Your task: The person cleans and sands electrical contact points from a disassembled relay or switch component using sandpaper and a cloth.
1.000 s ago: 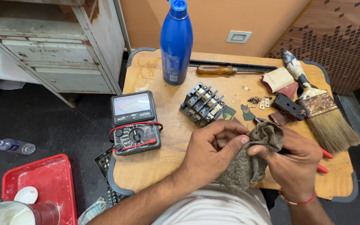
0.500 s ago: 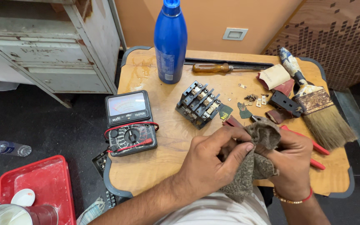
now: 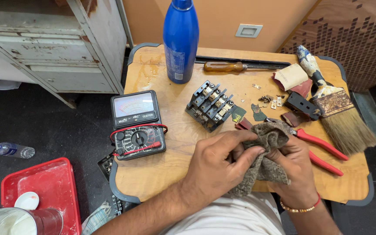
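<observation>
Shifted slightly since a moment ago, now bunched over the table's (image 3: 162, 174) near edge: grey cloth (image 3: 264, 152) pinched closed between left hand (image 3: 218, 163) and right hand (image 3: 294, 167), just beside red-handled pliers (image 3: 323, 150), near black contactor block (image 3: 211, 105).

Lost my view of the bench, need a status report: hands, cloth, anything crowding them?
Left hand and right hand both gripping the grey cloth. Cloth bunched above table edge. Red pliers beside right hand, contactor just beyond.

Bright even indoor light, soft shadows, sharp focus, slight wide-angle distortion
</observation>
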